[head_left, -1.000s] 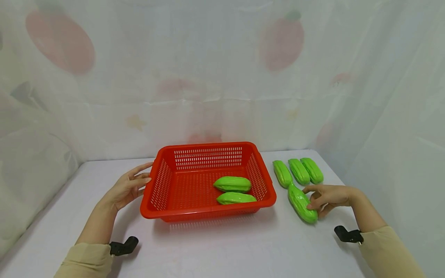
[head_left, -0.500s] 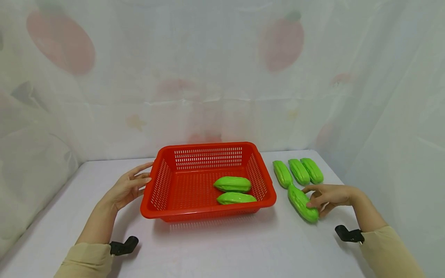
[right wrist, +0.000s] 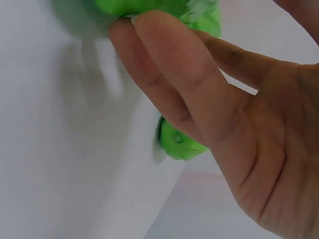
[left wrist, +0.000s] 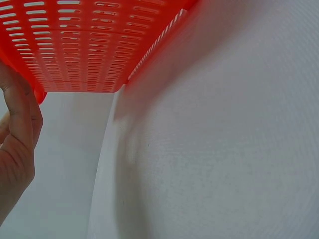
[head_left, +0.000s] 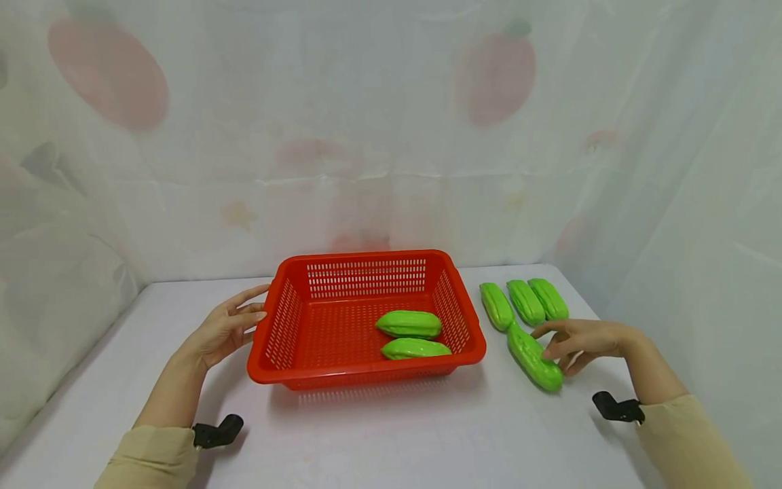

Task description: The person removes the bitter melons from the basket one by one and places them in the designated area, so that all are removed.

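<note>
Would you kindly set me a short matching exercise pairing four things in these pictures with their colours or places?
Things:
1. basket
2. left hand
3. right hand
4. right sleeve

Colours and places:
A. at the foremost green vegetable outside the basket
B. beige
C. beside the basket's left rim
D. red

Right pairs: 1-D, 2-C, 3-A, 4-B
</note>
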### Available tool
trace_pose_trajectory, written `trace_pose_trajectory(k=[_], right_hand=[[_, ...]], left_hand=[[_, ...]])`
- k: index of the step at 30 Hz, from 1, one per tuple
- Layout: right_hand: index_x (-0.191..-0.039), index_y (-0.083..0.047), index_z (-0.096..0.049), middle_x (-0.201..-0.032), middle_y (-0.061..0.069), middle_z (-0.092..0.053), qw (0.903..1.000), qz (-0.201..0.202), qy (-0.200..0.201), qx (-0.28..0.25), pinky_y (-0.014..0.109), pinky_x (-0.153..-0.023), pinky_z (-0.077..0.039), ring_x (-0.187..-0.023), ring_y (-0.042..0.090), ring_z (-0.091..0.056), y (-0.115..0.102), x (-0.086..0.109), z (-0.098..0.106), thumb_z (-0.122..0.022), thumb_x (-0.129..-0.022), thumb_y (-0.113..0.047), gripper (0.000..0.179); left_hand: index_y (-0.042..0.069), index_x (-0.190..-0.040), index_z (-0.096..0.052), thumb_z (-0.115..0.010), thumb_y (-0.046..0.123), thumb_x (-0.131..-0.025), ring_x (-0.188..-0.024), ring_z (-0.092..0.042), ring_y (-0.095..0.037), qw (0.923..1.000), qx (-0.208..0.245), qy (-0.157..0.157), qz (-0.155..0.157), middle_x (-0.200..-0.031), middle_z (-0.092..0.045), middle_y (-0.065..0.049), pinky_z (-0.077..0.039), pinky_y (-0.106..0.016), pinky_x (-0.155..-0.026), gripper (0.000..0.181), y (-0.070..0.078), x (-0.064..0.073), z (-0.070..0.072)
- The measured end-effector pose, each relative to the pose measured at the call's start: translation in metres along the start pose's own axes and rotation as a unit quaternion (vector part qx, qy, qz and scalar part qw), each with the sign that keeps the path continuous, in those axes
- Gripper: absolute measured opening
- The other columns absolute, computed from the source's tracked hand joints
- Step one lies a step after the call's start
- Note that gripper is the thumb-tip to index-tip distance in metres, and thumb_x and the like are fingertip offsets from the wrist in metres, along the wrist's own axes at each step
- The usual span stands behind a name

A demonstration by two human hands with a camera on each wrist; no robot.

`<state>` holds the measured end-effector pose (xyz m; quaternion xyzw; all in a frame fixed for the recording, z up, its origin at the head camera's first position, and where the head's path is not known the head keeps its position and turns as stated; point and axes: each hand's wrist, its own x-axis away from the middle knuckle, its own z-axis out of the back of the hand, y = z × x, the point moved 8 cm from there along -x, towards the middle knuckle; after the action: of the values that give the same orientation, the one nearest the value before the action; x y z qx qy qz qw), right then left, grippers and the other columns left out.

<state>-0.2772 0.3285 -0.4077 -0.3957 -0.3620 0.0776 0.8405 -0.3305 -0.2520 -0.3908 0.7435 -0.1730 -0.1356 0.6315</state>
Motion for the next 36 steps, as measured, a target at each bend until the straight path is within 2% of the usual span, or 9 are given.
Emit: trace_pose_trajectory(k=[12,21,26,30,33,36], right_hand=[[-0.149,0.001,-0.033,-0.12,0.014,-0.063,0.9999,-0.002,0.011,0.012,0.038,-0.087,-0.059,-0.098,0.026,-0.068,-0.012,0.004,0.01,-0.064,-0.093,-0.026,0.07],[-0.147,0.0,-0.034,-0.133,0.022,-0.056,0.9989,0.014,0.025,0.036,0.041,-0.093,-0.058,-0.108,0.029,-0.065,-0.041,0.007,0.018,-0.063,-0.094,-0.029,0.067],[-0.143,0.002,-0.04,-0.121,0.018,-0.06,0.9969,0.045,0.039,0.051,0.041,-0.093,-0.058,-0.104,0.027,-0.065,-0.06,0.006,0.023,-0.062,-0.095,-0.026,0.06],[-0.139,0.0,-0.046,-0.111,0.014,-0.062,0.9915,0.085,0.061,0.078,0.036,-0.087,-0.059,-0.098,0.025,-0.065,-0.076,0.003,0.026,-0.061,-0.096,-0.024,0.051],[-0.137,-0.003,-0.049,-0.11,0.015,-0.063,0.986,0.107,0.081,0.098,0.034,-0.084,-0.059,-0.095,0.025,-0.066,-0.089,0.0,0.027,-0.061,-0.096,-0.026,0.048],[-0.136,-0.005,-0.051,-0.113,0.017,-0.063,0.9833,0.119,0.099,0.096,0.035,-0.085,-0.059,-0.097,0.023,-0.067,-0.101,-0.004,0.027,-0.062,-0.096,-0.028,0.048]], left_hand=[[0.014,-0.152,-0.028,-0.046,0.004,-0.102,-0.094,-0.071,-0.007,1.0,0.0,0.005,0.005,-0.109,-0.072,0.008,-0.06,-0.027,-0.082,0.054,0.001,0.0,-0.001],[0.013,-0.151,-0.029,-0.046,0.003,-0.102,-0.094,-0.072,-0.008,1.0,0.003,0.0,-0.002,-0.109,-0.072,0.007,-0.06,-0.026,-0.081,0.054,0.001,0.0,-0.001],[0.013,-0.152,-0.029,-0.046,0.003,-0.102,-0.094,-0.072,-0.007,1.0,0.004,0.001,-0.002,-0.109,-0.072,0.008,-0.06,-0.026,-0.081,0.054,0.001,0.001,-0.001],[0.014,-0.152,-0.029,-0.046,0.003,-0.101,-0.094,-0.072,-0.007,1.0,0.007,-0.002,-0.003,-0.11,-0.072,0.007,-0.06,-0.026,-0.081,0.054,0.0,0.001,-0.001],[0.014,-0.151,-0.03,-0.045,0.001,-0.101,-0.093,-0.072,-0.007,0.9999,0.012,-0.006,-0.006,-0.109,-0.072,0.007,-0.06,-0.026,-0.081,0.054,0.0,0.001,-0.002],[0.014,-0.151,-0.03,-0.044,0.001,-0.101,-0.093,-0.072,-0.007,0.9998,0.014,-0.008,-0.009,-0.11,-0.072,0.007,-0.06,-0.027,-0.081,0.054,0.0,0.001,-0.002]])
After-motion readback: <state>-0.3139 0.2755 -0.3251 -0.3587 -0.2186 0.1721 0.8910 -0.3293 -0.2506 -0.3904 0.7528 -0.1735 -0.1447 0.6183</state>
